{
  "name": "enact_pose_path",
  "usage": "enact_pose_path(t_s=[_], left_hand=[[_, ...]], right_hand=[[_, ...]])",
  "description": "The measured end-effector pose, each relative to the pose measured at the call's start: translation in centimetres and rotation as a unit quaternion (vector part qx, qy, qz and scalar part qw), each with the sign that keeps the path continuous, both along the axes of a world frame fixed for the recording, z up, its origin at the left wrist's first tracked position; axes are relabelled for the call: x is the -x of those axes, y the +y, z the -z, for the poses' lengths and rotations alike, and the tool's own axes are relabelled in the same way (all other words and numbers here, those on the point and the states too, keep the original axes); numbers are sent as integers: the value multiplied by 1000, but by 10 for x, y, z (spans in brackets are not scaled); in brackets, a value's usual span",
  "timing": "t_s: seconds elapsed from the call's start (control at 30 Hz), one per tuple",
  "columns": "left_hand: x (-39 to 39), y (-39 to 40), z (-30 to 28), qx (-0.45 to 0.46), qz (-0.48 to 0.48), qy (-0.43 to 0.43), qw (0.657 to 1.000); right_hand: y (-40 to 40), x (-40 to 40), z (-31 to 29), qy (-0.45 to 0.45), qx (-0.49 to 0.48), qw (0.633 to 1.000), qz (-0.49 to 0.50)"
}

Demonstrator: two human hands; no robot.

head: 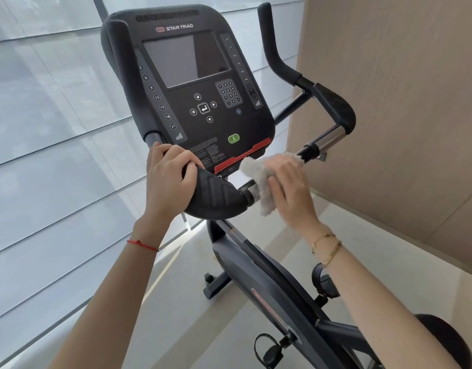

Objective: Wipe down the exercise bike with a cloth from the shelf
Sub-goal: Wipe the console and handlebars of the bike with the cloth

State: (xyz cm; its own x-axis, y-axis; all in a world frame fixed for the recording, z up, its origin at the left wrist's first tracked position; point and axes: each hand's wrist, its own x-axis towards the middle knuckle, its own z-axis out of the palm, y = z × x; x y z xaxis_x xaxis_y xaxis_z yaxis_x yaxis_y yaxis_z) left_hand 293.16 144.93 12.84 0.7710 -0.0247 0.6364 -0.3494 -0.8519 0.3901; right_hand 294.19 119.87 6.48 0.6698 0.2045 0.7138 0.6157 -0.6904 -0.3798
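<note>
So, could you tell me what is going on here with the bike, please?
A person is wiping down a Star Trac exercise bike. The left hand grips the padded handlebar grip below the console, steadying it. The right hand presses a grey cloth around the handlebar's centre bar, just under the console's red lower edge. The right-side chrome grip is untouched at this moment.
</note>
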Motion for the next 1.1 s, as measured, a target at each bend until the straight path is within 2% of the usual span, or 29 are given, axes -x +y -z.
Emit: enact_pose_path(t_s=[0.1, 0.17, 0.37, 0.47, 0.53, 0.6, 0.7, 0.77, 0.83, 0.97, 1.1], left_hand=[[0, 0, 0, -2, -1, 2, 1000], [0, 0, 0, 0, -1, 3, 1000], [0, 0, 1, -3, -2, -2, 1000], [1, 0, 1, -2, 0, -4, 1000], [1, 0, 0, -3, 1, -3, 1000], [2, 0, 0, -4, 2, -2, 1000], [1, 0, -1, -6, 2, -3, 1000], [1, 1, -1, -5, 0, -5, 1000], [0, 1, 0, -2, 0, -4, 1000], [0, 1, 0, -1, -3, -1, 1000], [2, 1, 0, -4, -2, -2, 1000]], right_hand=[[-27, -30, -14, 50, -49, 993, 92], [-25, -31, -19, 54, -32, 992, 107], [43, 22, -9, -9, 15, 1000, 2], [27, 5, -6, -56, 27, 998, -14], [1, -19, -15, -23, 9, 1000, 11], [-22, -44, -33, 54, 16, 997, 53], [-35, -63, -58, 187, 136, 971, 60], [-22, -57, -68, 222, 195, 954, 54], [-2, -39, -60, 143, 192, 970, 30], [35, 8, -15, 2, 47, 999, -10], [16, 4, 5, -50, 63, 996, -44]])
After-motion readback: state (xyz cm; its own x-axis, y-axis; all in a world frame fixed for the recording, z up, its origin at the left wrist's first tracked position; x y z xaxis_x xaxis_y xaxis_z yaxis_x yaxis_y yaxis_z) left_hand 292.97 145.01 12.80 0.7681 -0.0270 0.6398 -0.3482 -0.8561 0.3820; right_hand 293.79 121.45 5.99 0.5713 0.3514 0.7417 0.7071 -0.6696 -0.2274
